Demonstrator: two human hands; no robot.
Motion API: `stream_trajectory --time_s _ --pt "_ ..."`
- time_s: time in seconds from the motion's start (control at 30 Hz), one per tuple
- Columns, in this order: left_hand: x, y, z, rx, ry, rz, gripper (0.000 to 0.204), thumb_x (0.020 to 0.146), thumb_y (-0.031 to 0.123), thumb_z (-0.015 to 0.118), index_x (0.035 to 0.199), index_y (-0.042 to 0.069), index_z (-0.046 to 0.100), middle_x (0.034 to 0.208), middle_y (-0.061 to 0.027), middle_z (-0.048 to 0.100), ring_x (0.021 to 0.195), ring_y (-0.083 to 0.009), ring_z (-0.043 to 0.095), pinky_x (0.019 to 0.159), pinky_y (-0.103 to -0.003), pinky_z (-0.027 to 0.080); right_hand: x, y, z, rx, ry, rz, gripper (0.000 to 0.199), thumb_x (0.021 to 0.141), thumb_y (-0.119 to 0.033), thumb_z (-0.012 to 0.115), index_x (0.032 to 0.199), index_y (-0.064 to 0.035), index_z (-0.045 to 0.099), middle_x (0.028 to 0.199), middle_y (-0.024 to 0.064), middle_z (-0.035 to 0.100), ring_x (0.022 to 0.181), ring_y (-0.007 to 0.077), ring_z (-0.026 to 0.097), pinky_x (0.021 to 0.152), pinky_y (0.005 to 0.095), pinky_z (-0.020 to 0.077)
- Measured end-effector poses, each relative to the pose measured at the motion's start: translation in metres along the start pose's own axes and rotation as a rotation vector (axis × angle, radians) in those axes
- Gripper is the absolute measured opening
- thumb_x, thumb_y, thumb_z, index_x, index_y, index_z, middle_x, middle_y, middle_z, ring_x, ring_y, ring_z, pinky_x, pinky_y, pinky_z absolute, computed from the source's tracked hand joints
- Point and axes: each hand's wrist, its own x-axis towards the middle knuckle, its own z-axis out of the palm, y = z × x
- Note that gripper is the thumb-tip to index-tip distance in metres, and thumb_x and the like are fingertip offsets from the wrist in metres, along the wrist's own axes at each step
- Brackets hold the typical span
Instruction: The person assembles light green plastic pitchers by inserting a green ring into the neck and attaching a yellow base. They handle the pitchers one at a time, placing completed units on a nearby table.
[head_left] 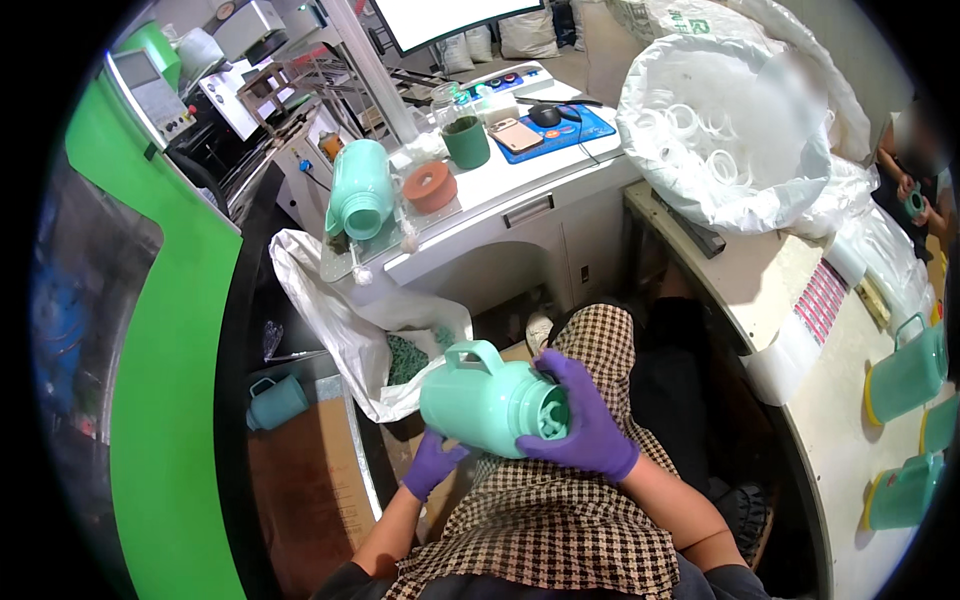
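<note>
- Mint-green jug body (485, 400) held over the person's lap, above a checked cloth (560, 500); both hands wear purple gloves
- Long axis lies close to horizontal, running left to right across the view; closed base points toward the person's left, open threaded mouth points right and slightly toward the camera
- Handle sits on the upper side, near the left half of the body, loop facing up and away
- Right hand (585, 420) is wrapped over the mouth end; fingers curl around the neck rim, thumb side on top; clamped on the jug body
- Left hand (432, 463) sits under the lower left of the body, fingers curled up against the underside; supports it from below; closed against the jug body, though the fingertips are partly hidden
- White plastic bag (340, 320) hangs open just left of the jug, with dark green bits inside; it is draped from the white bench (520, 190)
- On that bench: a second mint-green bottle body (360, 190) lying on its side, mouth toward the camera; an orange ring-shaped part (431, 186); a dark green cup (466, 141)
- Large clear bag of white rings (720, 130) at upper right
- More mint-green jugs with yellow bases (905, 375) stand on the curved table (830, 420) at right, well apart from the hands
- A small teal mug (276, 400) sits low at left
</note>
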Motion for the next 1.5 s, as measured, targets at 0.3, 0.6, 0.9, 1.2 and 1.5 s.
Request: stream_trajectory --time_s 0.3,0.6,0.9,1.2,1.5 --pt "0.025 0.164 0.032 0.512 -0.009 0.461 0.120 0.062 0.054 0.088 0.150 -0.006 0.033 0.150 -0.0267 0.041 0.140 -0.0445 0.037 0.117 -0.057 0.023 0.001 -0.006 0.034 -0.021 -0.031 0.076 0.117 0.069 -0.028 0.093 0.156 0.0034 0.022 0.135 0.0173 0.049 0.124 0.0290 0.053 0.109 0.0408 0.0437" --pt "0.051 0.154 0.042 0.477 0.270 0.682 0.099 0.063 0.038 0.092 0.141 -0.004 0.049 0.127 -0.0104 0.067 0.117 -0.0332 0.061 0.110 -0.050 0.037 -0.013 -0.025 0.005 -0.452 -0.141 -0.208 0.070 0.074 -0.039 0.087 0.128 -0.0044 0.060 0.116 0.0145 0.066 0.089 0.0322 0.070 0.075 0.0368 0.0582" --pt "0.036 0.159 0.067 0.667 0.133 0.731 0.072 0.071 0.043 0.076 0.134 0.011 0.062 0.126 -0.0040 0.065 0.122 -0.0248 0.060 0.113 -0.057 0.030 -0.040 0.013 0.015 -0.623 -0.522 0.117 0.043 0.077 -0.032 0.080 0.106 -0.0037 0.064 0.096 0.0177 0.065 0.077 0.0328 0.067 0.066 0.0426 0.0548" --pt "0.030 0.175 0.065 0.674 0.109 0.758 0.067 0.077 0.032 0.076 0.137 0.008 0.056 0.134 -0.0077 0.064 0.125 -0.0298 0.059 0.110 -0.062 0.033 -0.031 -0.054 -0.011 -0.301 -0.203 0.232 0.038 0.085 -0.010 0.062 0.122 -0.0010 0.056 0.097 0.0213 0.060 0.082 0.0377 0.063 0.074 0.0445 0.0516" --pt "0.025 0.171 0.081 0.815 0.196 0.803 0.051 0.089 0.021 0.062 0.140 0.019 0.057 0.127 -0.0009 0.064 0.125 -0.0214 0.058 0.110 -0.055 0.039 -0.047 -0.038 0.002 -0.676 -0.118 0.373 0.020 0.097 -0.017 0.062 0.086 -0.0001 0.060 0.075 0.0159 0.057 0.066 0.0331 0.057 0.060 0.0435 0.0442"
